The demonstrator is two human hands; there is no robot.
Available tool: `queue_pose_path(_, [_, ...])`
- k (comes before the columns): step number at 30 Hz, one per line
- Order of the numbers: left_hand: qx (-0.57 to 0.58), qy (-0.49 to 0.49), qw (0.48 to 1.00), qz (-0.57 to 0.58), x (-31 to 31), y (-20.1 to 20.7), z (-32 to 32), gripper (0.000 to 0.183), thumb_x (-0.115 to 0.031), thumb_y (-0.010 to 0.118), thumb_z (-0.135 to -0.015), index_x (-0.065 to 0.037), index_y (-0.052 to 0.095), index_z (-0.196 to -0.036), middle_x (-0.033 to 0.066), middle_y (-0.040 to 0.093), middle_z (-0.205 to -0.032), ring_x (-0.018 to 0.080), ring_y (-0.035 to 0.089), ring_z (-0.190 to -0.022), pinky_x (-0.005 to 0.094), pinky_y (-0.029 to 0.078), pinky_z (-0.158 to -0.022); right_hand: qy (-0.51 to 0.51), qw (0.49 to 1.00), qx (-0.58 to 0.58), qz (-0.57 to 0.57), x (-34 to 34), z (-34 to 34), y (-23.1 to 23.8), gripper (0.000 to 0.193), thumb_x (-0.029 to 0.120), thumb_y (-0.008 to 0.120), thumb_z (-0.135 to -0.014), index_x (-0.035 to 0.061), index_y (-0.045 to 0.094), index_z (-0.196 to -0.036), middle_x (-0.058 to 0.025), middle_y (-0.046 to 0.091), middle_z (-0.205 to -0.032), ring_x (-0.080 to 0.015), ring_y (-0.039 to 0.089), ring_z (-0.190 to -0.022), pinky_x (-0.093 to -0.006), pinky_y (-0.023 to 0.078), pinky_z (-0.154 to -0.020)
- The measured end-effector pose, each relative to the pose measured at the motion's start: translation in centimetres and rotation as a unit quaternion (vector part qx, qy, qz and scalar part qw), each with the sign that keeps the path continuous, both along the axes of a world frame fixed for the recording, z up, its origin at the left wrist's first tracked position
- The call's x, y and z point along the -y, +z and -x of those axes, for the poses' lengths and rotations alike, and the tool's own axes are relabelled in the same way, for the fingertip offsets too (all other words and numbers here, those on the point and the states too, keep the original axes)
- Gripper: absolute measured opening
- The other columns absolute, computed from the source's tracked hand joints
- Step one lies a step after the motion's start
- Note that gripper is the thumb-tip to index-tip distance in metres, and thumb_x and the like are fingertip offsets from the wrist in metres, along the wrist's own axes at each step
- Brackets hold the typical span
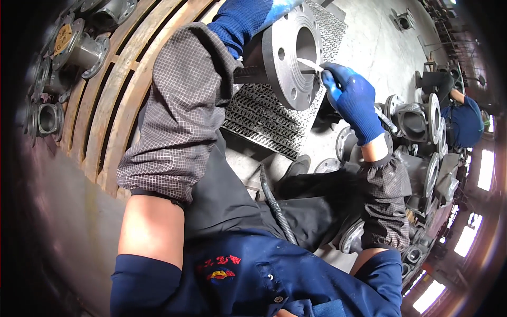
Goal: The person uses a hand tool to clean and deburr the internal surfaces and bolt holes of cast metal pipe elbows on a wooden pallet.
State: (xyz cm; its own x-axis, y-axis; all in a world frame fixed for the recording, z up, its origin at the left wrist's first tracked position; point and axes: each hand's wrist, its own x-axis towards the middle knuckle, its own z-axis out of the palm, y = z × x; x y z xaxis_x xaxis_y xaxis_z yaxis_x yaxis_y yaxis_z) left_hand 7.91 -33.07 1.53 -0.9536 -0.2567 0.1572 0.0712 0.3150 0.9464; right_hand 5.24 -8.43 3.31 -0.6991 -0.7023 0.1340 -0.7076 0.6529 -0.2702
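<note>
A grey metal flanged pipe fitting (274, 62) is at the top centre, its round flange with bolt holes facing right. My left hand (248, 21), in a blue glove, lies against the top of the fitting; its fingers run out of the picture. My right hand (351, 95), also gloved in blue, is closed around a slim white stick-like tool (310, 64). The tip of that tool reaches into the flange's bore. Beyond the right wrist a narrow grey-white rod (387, 119) shows; I cannot tell whether it belongs to the tool.
Beneath the fitting is a perforated metal grating (269, 119). A slatted wooden pallet (113, 100) stands on the left, with metal fittings (82, 50) beside it. More flanged fittings (414, 121) crowd the right. A dark ribbed hose (275, 206) crosses my lap. Another person (465, 121) bends over at far right.
</note>
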Motion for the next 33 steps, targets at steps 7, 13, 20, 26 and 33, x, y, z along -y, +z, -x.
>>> queue_pose_path(7, [-0.010,-0.014,1.000,-0.009,0.2,0.3,0.3,0.039,-0.037,0.058,-0.081,0.000,0.065,-0.092,0.0129,0.064,-0.087,0.0229,0.060,-0.082,0.0320,0.046,-0.076,0.010,0.993,-0.058,-0.106,2.6,3.7,1.3,0.023,0.035,0.057,-0.085,0.0162,0.069,-0.088,-0.0121,0.066,-0.077,-0.0314,0.063,-0.069,-0.0403,0.051,-0.061])
queue_pose_path(13, [-0.016,-0.034,0.999,-0.028,-0.2,0.3,0.8,0.036,-0.035,0.057,-0.082,-0.001,0.065,-0.093,0.0132,0.064,-0.088,0.0243,0.059,-0.083,0.0330,0.046,-0.077,0.098,0.980,-0.129,-0.119,1.9,3.4,1.0,0.017,0.031,0.059,-0.085,0.0170,0.067,-0.084,-0.0103,0.065,-0.073,-0.0297,0.063,-0.068,-0.0386,0.050,-0.058])
queue_pose_path(20, [-0.023,-0.049,0.998,-0.042,-0.1,0.4,1.0,0.032,-0.031,0.055,-0.082,-0.003,0.065,-0.094,0.0137,0.063,-0.089,0.0259,0.059,-0.084,0.0341,0.046,-0.078,0.134,0.944,-0.219,-0.208,1.7,2.3,0.9,0.012,0.026,0.057,-0.085,0.0171,0.064,-0.091,-0.0078,0.064,-0.078,-0.0275,0.063,-0.068,-0.0386,0.050,-0.055])
queue_pose_path(26, [-0.026,-0.056,0.997,-0.040,0.4,0.4,1.0,0.029,-0.029,0.053,-0.083,-0.004,0.064,-0.094,0.0140,0.063,-0.090,0.0272,0.059,-0.084,0.0351,0.046,-0.079,0.143,0.962,-0.090,-0.214,2.6,2.3,1.1,0.015,0.024,0.055,-0.087,0.0120,0.063,-0.089,-0.0147,0.061,-0.070,-0.0352,0.061,-0.067,-0.0417,0.048,-0.056])
queue_pose_path(33, [-0.034,-0.074,0.996,-0.032,0.4,0.7,1.9,0.026,-0.026,0.052,-0.083,-0.006,0.064,-0.095,0.0144,0.063,-0.091,0.0288,0.059,-0.085,0.0362,0.046,-0.080,0.117,0.972,-0.023,-0.202,2.7,2.6,1.9,0.017,0.026,0.055,-0.086,0.0126,0.064,-0.081,-0.0142,0.062,-0.069,-0.0341,0.061,-0.064,-0.0435,0.049,-0.058])
